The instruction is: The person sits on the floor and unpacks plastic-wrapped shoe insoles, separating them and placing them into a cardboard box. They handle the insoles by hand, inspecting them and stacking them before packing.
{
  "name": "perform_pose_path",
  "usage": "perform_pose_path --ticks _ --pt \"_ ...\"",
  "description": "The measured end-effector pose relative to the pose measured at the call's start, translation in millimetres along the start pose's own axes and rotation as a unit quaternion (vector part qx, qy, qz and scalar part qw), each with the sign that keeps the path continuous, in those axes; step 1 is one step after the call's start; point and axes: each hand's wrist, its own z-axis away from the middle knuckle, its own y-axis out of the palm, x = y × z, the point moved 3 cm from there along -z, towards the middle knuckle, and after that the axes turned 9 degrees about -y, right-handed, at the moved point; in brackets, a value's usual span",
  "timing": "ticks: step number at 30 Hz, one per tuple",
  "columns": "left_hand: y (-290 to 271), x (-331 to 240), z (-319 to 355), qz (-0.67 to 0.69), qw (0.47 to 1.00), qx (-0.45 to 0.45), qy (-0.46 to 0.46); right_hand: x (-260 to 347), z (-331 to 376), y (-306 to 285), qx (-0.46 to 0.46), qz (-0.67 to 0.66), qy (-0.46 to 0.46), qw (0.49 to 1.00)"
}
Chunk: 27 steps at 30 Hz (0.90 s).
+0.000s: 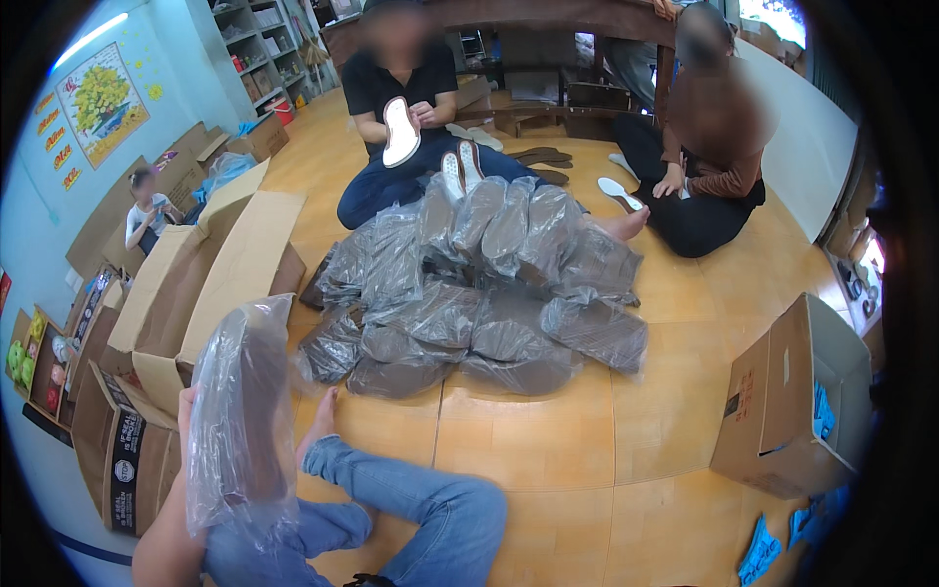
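Bare floor (548, 430) ahead lies open; bagged pile (479, 293) and cardboard boxes (196, 293) block beyond.

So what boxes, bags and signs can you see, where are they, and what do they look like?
Plastic bag: clear, long, dark contents, held by the left hand, lower left.
Bag pile: clear bags with dark contents, middle of the floor.
Open boxes: brown cardboard, left.
Box: brown cardboard, right, blue bits inside.
Poster: yellow tree picture on the blue wall, upper left.
Blue packets: floor, lower right.
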Motion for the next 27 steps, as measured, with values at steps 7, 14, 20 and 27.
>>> perform_pose_path --ticks 7,14,20,27 --pt "-33.7 -10.3 -22.0 -0.025 0.999 0.020 -0.007 -5.7 -20.3 3.9 0.010 0.048 0.012 0.999" --pt "-52.6 -28.5 -56.6 -0.033 0.996 0.043 0.075 -21.9 -49.7 15.1 -0.007 0.106 0.095 0.990" --pt "-11.5 -29.3 -98.9 -0.036 0.992 0.091 0.078 -30.2 -48.6 17.8 -0.044 0.128 0.181 0.974" --pt "75.9 -2.5 -145.0 -0.047 0.983 0.176 0.018 -64.1 -35.8 32.8 -0.037 0.151 0.304 0.940"
